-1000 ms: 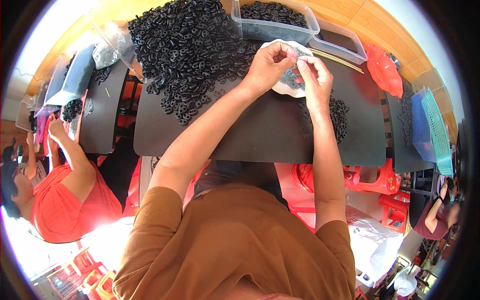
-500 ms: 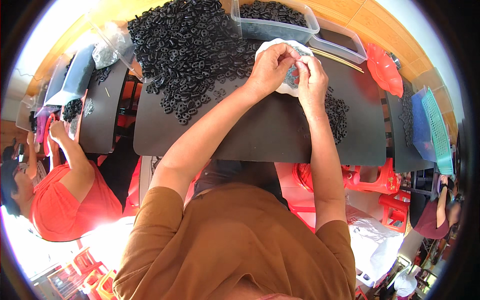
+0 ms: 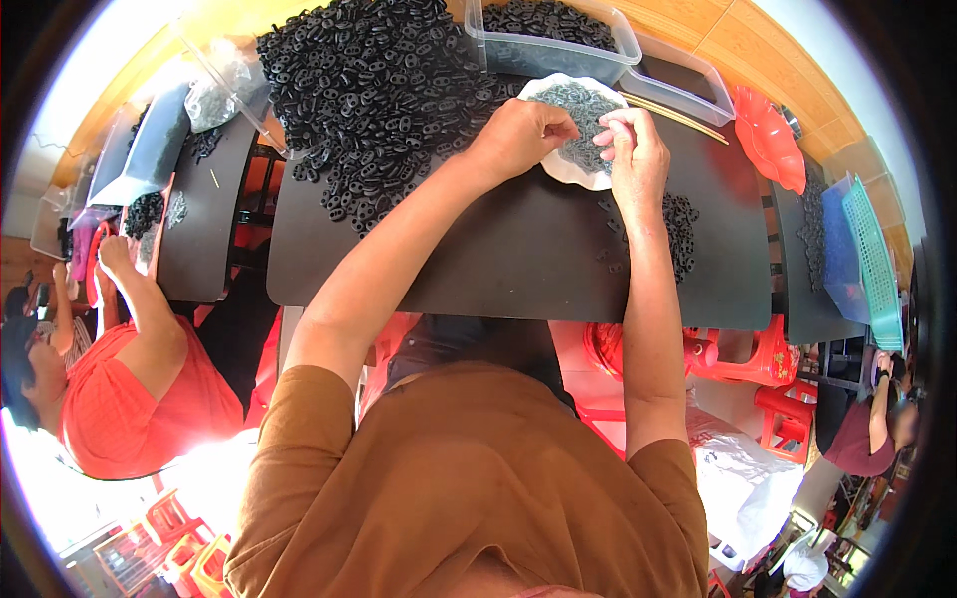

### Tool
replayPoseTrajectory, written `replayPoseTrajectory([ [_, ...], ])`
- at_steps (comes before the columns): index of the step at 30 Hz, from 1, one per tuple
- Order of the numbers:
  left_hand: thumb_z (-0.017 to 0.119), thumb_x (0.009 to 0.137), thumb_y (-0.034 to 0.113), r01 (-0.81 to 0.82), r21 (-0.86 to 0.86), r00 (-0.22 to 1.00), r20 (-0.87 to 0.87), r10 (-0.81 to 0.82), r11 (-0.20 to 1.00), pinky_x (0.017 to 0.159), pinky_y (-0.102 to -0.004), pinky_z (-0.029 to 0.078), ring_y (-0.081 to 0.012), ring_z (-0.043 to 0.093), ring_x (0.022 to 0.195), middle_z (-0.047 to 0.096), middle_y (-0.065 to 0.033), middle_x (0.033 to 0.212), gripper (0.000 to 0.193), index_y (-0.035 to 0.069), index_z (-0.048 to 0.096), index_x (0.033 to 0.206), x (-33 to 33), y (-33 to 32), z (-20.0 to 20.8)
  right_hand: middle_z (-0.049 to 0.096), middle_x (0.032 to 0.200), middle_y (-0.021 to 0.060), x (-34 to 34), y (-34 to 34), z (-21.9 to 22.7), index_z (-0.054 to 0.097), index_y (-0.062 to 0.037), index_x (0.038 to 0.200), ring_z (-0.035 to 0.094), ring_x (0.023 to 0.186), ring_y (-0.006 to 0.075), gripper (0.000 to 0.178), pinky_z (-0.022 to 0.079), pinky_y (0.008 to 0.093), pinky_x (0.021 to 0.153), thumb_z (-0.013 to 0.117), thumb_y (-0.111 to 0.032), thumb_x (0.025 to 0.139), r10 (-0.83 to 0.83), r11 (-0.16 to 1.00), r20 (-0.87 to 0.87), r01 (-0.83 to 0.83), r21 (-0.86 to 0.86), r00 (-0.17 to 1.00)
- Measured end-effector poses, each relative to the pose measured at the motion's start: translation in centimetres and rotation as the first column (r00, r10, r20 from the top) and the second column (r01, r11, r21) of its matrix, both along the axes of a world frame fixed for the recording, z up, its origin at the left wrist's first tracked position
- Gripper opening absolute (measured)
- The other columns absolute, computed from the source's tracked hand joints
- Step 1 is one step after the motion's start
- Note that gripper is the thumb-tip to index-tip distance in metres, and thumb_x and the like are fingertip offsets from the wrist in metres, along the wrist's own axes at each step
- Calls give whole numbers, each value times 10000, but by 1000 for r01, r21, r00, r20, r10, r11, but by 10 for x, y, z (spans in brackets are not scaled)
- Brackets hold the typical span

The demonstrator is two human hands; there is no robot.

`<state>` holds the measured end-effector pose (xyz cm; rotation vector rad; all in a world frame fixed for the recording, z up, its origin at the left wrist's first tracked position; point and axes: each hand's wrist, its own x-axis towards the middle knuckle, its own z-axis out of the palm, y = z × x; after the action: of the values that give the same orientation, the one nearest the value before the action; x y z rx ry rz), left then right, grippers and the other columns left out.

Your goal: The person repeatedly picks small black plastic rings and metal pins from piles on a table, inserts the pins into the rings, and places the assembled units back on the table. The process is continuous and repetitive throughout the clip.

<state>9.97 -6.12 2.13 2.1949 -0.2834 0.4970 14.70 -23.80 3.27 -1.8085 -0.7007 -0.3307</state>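
A: One dark brown table (image 3: 478,274) fills the middle of the room. How many hands work there?

B: Two. The left hand (image 3: 518,140) brings thumb and forefinger together over a white wavy-rimmed bowl (image 3: 568,175); the right hand (image 3: 641,154) curls its fingers loosely at the opposite side.

A: Gripping anything?

B: I cannot tell for either; the fingertips show too small.

A: And that one bowl?

B: Between and beneath the hands, full of grey pieces (image 3: 583,103) past counting, perhaps translucent plastic.

A: The black two-holed pieces (image 3: 349,120)?

B: Two heaps: a small heap (image 3: 681,239) beside the right forearm (image 3: 653,309), a large heap (image 3: 399,75) left of the bowl.

A: Farther back?

B: Two yellowish sticks (image 3: 683,118), two clear plastic boxes (image 3: 558,66), the left one loaded with black pieces, and one red scalloped dish (image 3: 768,140).

A: Beyond?

B: Two side tables (image 3: 204,219), one each way; a person in a red top (image 3: 150,399) sits by the left one.
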Motion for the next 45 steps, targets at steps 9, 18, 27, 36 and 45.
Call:
replayPoseTrajectory([
  [9, 700, 825, 77, -88, 202, 987, -113, 113, 975, 722, -320, 536, -203, 677, 754, 701, -111, 856, 121, 8, 703, 925, -73, 57, 18, 683, 827, 84, -2, 2, -4, 564, -24, 948, 678, 642, 147, 28, 530, 271, 560, 537, -33, 949, 15, 1000, -10, -15, 5, 1000],
  [18, 687, 805, 79, -95, 418, 989, -67, 135, 903, 852, -418, 487, -325, 600, 955, 629, -118, 935, 150, 39, 670, 949, -90, 54, -3, 699, 837, 69, -20, 24, -6, 653, -11, 984, 667, 663, 103, 127, 531, 238, 586, 658, 34, 865, 180, 980, -116, -168, 104, 977],
  [27, 663, 844, 32, -24, 89, 989, -142, 36, 996, 741, -329, 536, -239, 675, 819, 660, -107, 872, 78, -9, 631, 901, -81, 53, 0, 674, 859, 43, -33, 56, 10, 657, 8, 903, 677, 730, 105, 79, 530, 223, 614, 691, 46, 843, 346, 934, -39, -340, 110, 937],
  [36, 606, 953, 78, 1, -642, 973, -178, -150, 767, 761, -227, 521, -101, 631, 827, 651, -23, 935, 145, 33, 617, 1090, -76, 68, 14, 641, 875, 17, -38, 59, -9, 645, -16, 899, 649, 747, 88, 65, 505, 214, 616, 684, 20, 862, 446, 889, -183, -409, 207, 876],
  [45, 710, 877, 49, -70, -724, 969, -214, -126, 687, 766, -240, 516, -93, 625, 839, 670, -30, 995, 142, 26, 659, 1007, -76, 56, -11, 678, 867, 6, -35, 55, -9, 679, -36, 919, 645, 766, 84, 48, 502, 220, 638, 698, -50, 877, 483, 871, -335, -404, 279, 809],
])
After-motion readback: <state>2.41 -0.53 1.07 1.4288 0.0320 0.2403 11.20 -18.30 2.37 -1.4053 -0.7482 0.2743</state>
